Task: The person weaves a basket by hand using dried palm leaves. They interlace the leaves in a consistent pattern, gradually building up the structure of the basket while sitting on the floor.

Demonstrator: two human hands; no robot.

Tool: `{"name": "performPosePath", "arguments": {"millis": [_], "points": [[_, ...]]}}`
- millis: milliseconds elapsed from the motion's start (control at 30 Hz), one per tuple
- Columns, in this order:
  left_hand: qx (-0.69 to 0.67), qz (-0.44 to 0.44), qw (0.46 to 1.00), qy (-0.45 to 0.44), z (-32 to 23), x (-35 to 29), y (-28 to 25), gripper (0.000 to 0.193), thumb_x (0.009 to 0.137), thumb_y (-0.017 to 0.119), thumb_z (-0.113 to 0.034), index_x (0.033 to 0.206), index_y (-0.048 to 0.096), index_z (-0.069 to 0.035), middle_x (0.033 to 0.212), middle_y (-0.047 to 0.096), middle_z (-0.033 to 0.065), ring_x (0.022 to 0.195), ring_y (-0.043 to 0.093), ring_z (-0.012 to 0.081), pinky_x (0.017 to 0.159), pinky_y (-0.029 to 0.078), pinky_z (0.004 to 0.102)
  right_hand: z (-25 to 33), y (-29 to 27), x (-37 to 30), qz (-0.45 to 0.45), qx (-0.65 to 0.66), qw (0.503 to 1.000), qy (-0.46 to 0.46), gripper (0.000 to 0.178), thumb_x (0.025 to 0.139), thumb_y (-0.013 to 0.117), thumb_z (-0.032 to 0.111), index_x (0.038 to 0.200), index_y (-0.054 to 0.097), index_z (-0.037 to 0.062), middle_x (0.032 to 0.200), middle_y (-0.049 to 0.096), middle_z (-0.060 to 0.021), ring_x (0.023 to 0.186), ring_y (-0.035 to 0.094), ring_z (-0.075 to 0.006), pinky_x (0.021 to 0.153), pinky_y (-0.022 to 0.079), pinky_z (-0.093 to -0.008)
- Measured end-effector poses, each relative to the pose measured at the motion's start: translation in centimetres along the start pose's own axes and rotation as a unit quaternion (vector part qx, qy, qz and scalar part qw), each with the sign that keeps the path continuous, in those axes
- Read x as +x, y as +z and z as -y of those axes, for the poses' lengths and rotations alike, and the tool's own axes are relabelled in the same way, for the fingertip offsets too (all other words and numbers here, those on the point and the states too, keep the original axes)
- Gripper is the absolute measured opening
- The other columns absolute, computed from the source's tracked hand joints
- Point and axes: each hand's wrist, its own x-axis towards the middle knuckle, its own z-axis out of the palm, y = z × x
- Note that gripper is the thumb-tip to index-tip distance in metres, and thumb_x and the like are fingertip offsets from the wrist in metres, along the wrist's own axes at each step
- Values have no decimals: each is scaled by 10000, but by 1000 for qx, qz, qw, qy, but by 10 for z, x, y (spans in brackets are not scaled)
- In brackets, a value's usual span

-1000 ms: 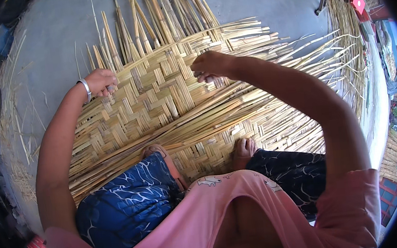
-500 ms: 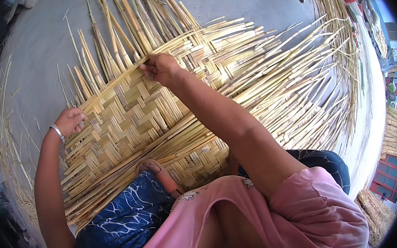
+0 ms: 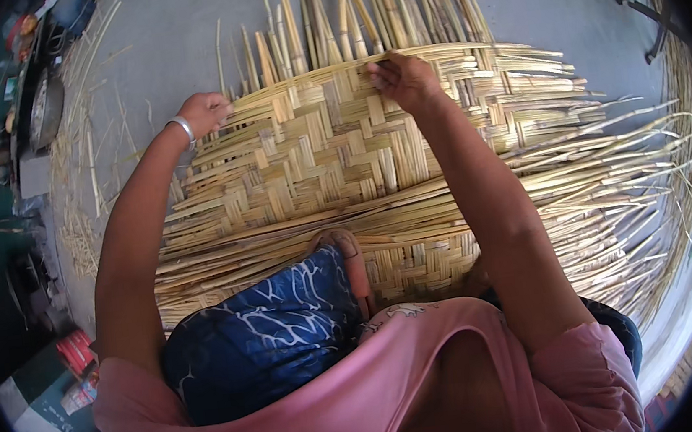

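Mat [image 3: 306, 154] of pale split reed lies on the grey floor [image 3: 167, 41] before me, a long strip [image 3: 306, 78] running along its far edge. My left grip [image 3: 205, 113], a silver bangle [image 3: 183, 130] at the wrist, is curled at the left end of that strip; I cannot tell whether the fingers close on it. My right grip [image 3: 409, 78] is drawn narrow farther along the same edge, thumb and fingers bunched, with whatever lies between them hidden. Beyond the edge, long reeds [image 3: 342, 14] fan out over the floor; nearer me, a loose bundle [image 3: 396, 213] crosses the weave, my left foot [image 3: 336, 241] beside it.

The reed looks light and dry, stiff along its length yet springy enough to bow; bent sharply, I expect it would crack or splinter. Its smooth skin may slide under the fingertips, and the split sides could scratch. I judge the strip best taken flat between thumb and fingers, close to the crossings where the weave backs it, rather than by the thin free tips at right, which look apt to snap. The mat itself seems firmest through its woven middle, looser toward the unwoven ends.
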Motion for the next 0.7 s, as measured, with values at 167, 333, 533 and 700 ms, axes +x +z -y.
{"name": "performPosePath", "arguments": {"millis": [167,333,533,700], "points": [[5,-27,1000,-14,39,-5,-12,205,883,581,-195,916,627,3,744,596,19,646,529,87,606,471,246,-6,4,-4,-15,-18,1000,-8,188,924,499,126,1025,467,-29,928,582,-163,797,646,-269,673,560,-370],[46,-62,997,-1,56,-10,-11,195,876,562,-177,929,627,-1,748,608,39,669,533,113,645,472,276,-4,2,-3,-12,-31,999,-24,191,914,518,108,1017,455,-40,929,567,-157,809,647,-273,670,568,-360],[194,-129,972,-23,37,-10,-4,184,873,500,-168,953,610,-43,850,614,136,789,568,280,743,451,365,-3,7,-13,-27,-37,999,-27,205,931,494,134,1048,476,-33,1012,572,-164,888,629,-256,751,555,-354],[314,-169,931,-84,15,-10,6,207,845,486,-198,977,622,-116,1013,625,137,968,572,340,818,452,411,-6,3,-13,1,-17,999,-50,162,916,514,109,979,461,-30,931,554,-141,840,644,-258,703,573,-346]]}}
